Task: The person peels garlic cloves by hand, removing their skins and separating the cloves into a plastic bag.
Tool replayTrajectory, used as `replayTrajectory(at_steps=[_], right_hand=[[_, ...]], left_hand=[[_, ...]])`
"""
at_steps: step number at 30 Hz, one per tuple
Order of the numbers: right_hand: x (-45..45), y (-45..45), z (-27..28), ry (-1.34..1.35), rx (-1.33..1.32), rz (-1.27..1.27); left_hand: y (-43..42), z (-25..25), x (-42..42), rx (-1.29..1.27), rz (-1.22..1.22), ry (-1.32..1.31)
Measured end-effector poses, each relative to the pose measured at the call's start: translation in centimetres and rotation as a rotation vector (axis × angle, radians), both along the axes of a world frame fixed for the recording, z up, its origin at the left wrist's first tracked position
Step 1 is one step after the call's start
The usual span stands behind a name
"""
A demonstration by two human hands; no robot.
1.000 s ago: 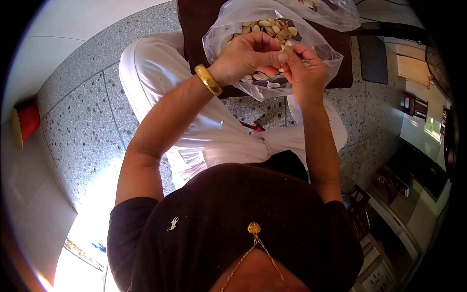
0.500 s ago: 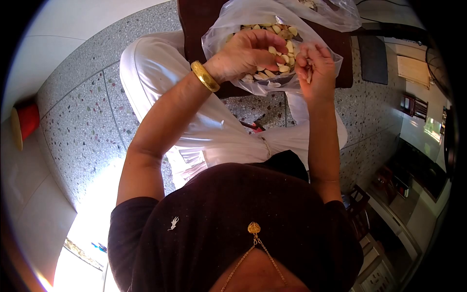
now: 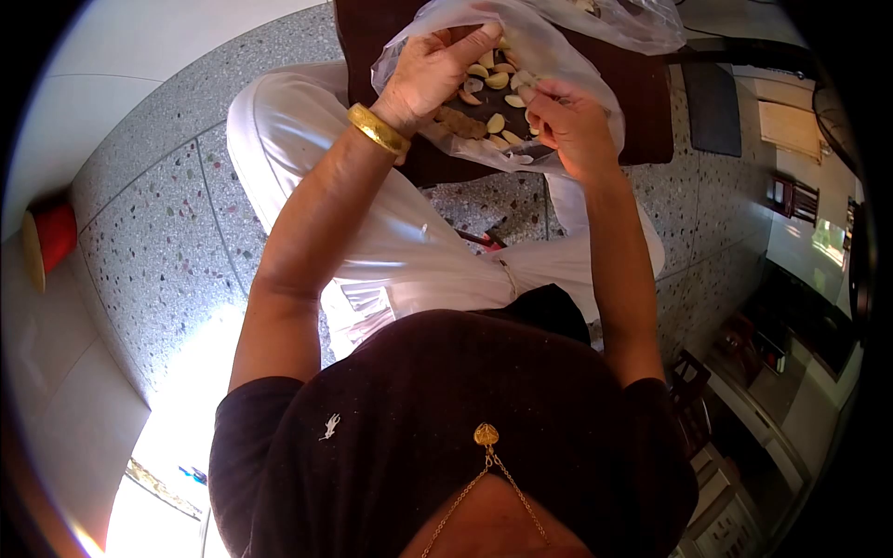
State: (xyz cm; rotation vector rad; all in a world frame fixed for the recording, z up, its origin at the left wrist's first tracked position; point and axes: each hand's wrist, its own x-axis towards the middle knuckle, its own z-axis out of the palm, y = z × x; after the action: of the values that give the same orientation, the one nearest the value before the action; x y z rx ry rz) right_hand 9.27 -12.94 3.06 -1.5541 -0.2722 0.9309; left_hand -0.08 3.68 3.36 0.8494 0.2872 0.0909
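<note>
A clear plastic bag (image 3: 595, 79) lies spread with its mouth towards me, holding pale garlic cloves (image 3: 496, 123) and a knobbly brown piece that looks like ginger root (image 3: 461, 123). My left hand (image 3: 433, 73), with a gold bangle (image 3: 378, 130) at the wrist, is closed at the bag's far left side, thumb and fingers pinching its plastic. Over the bag's right part, my right hand (image 3: 572, 126) is closed in a pinch, a small pale piece like a garlic clove (image 3: 524, 80) at its fingertips. Both palms are turned from view.
Beneath the bag is a dark brown stool or low table top (image 3: 646, 121). A second plastic bag (image 3: 633, 23) lies at its far side. My white-trousered legs (image 3: 298, 139) are folded around it on the speckled floor (image 3: 167, 232). A red object (image 3: 53, 232) stands far left.
My left hand has moved up from over the cloves to the bag's plastic. My right hand has shifted left over the bag. The cloves lie more spread out, and the brown root shows.
</note>
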Motion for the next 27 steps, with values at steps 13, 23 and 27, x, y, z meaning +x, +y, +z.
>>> replayTrajectory(at_steps=[13,23,27], right_hand=[[5.9,3.0,-4.8,-0.743,-0.304,0.119],[5.4,3.8,-6.3,-1.551,-0.558,0.589],[4.5,3.6,-5.7,-1.530,-0.510,0.589]], left_hand=[[0.5,-1.4,1.0,0.004,0.168,-0.119],[0.4,-2.0,1.2,-0.108,0.148,-0.225],[0.6,-2.7,1.3,0.088,0.141,-0.244]])
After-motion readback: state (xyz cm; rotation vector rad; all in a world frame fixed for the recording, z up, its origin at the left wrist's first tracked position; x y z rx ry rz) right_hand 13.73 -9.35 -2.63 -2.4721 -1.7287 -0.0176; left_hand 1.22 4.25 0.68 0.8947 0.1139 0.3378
